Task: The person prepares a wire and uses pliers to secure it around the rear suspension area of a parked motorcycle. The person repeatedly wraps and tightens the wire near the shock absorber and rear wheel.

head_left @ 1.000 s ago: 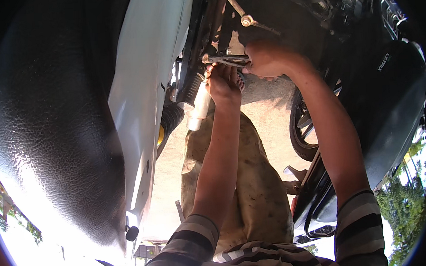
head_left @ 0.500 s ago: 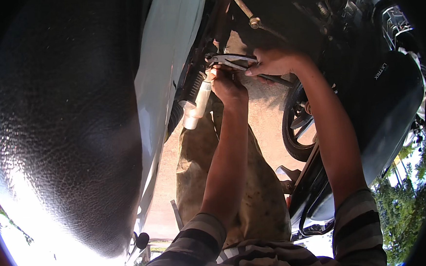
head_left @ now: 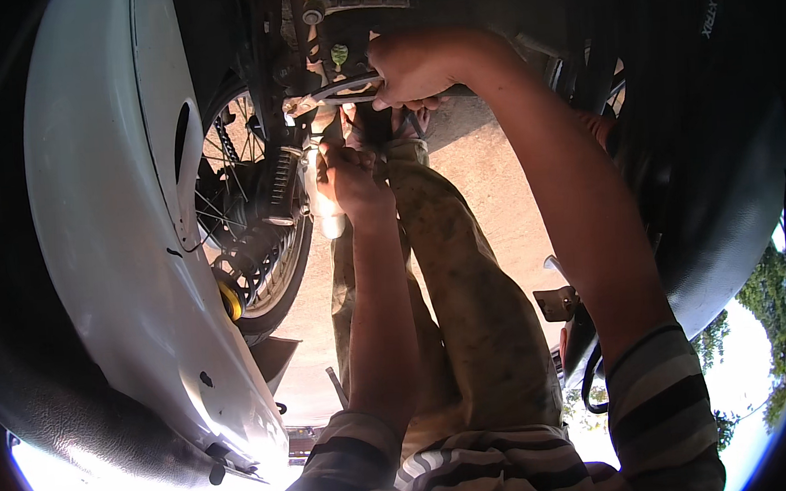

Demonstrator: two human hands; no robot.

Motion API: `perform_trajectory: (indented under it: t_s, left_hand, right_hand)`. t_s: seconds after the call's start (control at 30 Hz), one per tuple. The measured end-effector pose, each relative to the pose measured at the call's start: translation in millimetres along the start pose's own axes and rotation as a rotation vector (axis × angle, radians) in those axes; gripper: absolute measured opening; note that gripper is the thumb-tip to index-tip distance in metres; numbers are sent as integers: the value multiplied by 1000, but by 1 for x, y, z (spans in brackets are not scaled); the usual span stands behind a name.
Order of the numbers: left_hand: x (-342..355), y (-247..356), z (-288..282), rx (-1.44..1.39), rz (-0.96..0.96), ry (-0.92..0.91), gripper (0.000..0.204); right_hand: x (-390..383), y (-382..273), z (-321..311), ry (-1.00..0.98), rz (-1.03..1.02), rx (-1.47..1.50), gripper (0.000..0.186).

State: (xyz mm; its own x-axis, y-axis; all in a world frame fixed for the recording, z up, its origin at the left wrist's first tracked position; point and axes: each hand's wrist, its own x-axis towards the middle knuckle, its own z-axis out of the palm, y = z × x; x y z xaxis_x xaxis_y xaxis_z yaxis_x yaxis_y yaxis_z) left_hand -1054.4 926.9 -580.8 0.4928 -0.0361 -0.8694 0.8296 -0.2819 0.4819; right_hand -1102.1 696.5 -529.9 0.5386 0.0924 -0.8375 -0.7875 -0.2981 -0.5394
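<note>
From my end I see the right hand [head_left: 414, 69] wrapped firmly round one pair of pliers [head_left: 340, 87], whose tip, left of it, is hard to make out. Below, the left hand [head_left: 353, 180] is curled; I can't tell what it grips. Left of that: one silver cylinder [head_left: 319, 205], one partly hidden spoked wheel [head_left: 293, 283]. Around both lie sunlit ground [head_left: 493, 194] and, rightward, outdoor foliage [head_left: 766, 313].

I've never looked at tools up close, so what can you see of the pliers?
The pliers have two slim, metal-looking handles, spread apart, the upper one dark and bowed. They lie roughly level across the picture. The right hand grips one end; the other points left toward the white-panelled motorbike, but glare there hides what the jaws touch.
</note>
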Motion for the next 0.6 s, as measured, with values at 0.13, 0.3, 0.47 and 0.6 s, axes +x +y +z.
perform_trajectory:
  t_s: [0.13,0.3,0.47,0.6]
  left_hand:
    - [-5,4,28,-200,-100,49,25]
    - [47,-39,-8,193,372,-195,18]
    - [-6,-1,40,50,61,100,7]
    - [6,-5,27,316,210,145,19]
  right_hand:
    - [-1,12,3,72,20,-3,30]
    - [11,15,1,75,49,-56,29]
    - [2,10,0,201,21,-95,24]
    - [4,23,3,141,24,24,28]
